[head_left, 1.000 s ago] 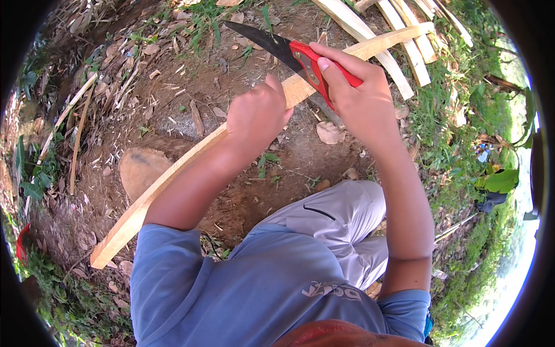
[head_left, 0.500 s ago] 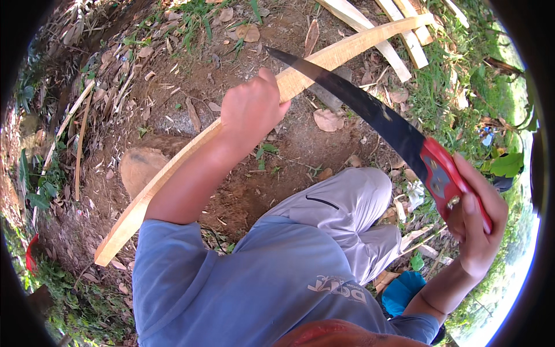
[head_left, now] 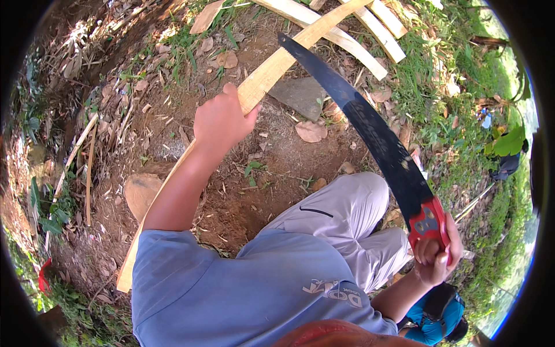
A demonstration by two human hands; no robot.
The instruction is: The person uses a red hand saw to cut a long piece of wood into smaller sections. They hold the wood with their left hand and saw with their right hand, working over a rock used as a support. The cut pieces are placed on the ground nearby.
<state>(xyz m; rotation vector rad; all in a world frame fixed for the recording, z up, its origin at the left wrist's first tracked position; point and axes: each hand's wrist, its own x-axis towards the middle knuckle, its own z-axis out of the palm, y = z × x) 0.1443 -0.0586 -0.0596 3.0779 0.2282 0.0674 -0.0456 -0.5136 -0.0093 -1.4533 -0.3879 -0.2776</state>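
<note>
My left hand (head_left: 221, 120) grips a long pale wooden slat (head_left: 272, 72) that runs diagonally from lower left to upper right over bare soil. My right hand (head_left: 437, 254) is closed around the red handle of a curved dark-bladed pruning saw (head_left: 370, 136). The blade is drawn back to my right, and only its toothed tip lies near the slat's edge. My knee in grey trousers (head_left: 347, 211) is below the blade.
Several more pale slats (head_left: 352, 40) lie at the top. A flat grey stone (head_left: 300, 95) sits under the slat, and a round stone (head_left: 141, 194) lies at the left. Dry leaves and sticks litter the soil. Grass borders the right side, and a blue bag (head_left: 436, 318) rests beside my foot.
My right hand has pulled the saw back from the slat toward my right side, drawing the blade across it. My left hand has kept its hold on the slat.
</note>
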